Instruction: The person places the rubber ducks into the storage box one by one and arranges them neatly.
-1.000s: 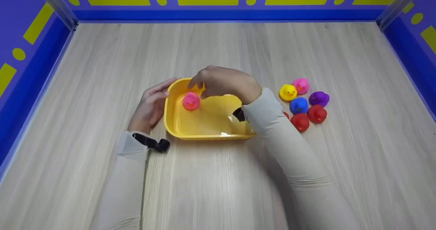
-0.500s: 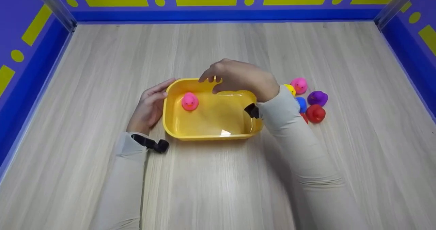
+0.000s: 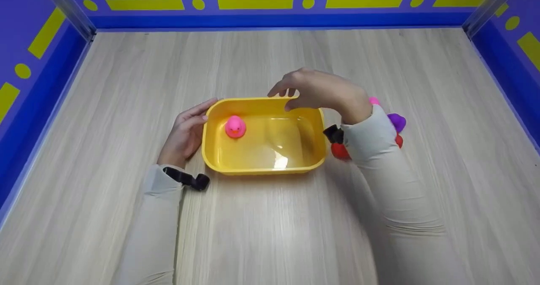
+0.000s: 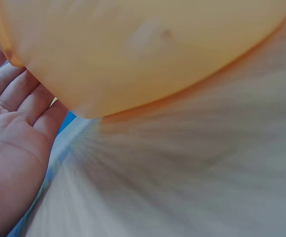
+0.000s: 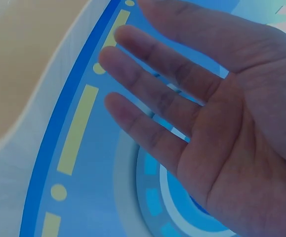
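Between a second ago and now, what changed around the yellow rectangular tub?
The empty right hand moved rightward, from beside the small pink toy duck to the far rim of the tub. Its beige-sleeved arm now hides the yellow and blue ducks. The left hand still touches the tub; the pink duck stays inside.

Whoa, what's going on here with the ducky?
A person is holding the left end of a yellow tub with their left hand. One pink rubber duck sits inside, near that end. The right hand is empty, with its fingers over by the tub's far edge. On the table to the right, there look to be more ducks, mostly hidden by the right sleeve: bits of pink, purple and red peek out.
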The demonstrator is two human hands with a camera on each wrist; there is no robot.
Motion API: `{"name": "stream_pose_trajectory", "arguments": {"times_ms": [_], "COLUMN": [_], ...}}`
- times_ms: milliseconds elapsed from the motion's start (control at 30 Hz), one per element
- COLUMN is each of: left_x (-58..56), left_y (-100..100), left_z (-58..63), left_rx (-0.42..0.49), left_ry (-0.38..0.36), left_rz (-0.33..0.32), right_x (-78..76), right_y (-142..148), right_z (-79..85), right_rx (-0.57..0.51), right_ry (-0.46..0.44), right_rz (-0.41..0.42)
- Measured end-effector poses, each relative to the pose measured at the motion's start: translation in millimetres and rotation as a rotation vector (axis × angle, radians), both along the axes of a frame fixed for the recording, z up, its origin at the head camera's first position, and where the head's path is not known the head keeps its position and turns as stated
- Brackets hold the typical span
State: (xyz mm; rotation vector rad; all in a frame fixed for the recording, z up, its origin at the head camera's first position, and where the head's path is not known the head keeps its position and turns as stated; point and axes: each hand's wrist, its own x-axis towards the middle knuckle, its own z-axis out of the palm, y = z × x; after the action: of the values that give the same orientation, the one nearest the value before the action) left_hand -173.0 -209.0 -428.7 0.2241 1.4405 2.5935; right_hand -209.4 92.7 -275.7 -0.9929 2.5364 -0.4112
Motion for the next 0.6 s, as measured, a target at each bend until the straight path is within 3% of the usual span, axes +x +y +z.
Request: {"name": "stream_pose_trajectory", "arguments": {"times_ms": [600], "left_x": [0.5], "left_y": [0], "left_z": [0.9], "left_rx": [-0.015], "left_ry": [0.0], "left_rz": [-0.004], "right_x": [-0.1], "right_y": [48], "right_z": [-6.4], "right_rx": [0.034], "right_ry": [0.025], "right_rz": [-0.098]}}
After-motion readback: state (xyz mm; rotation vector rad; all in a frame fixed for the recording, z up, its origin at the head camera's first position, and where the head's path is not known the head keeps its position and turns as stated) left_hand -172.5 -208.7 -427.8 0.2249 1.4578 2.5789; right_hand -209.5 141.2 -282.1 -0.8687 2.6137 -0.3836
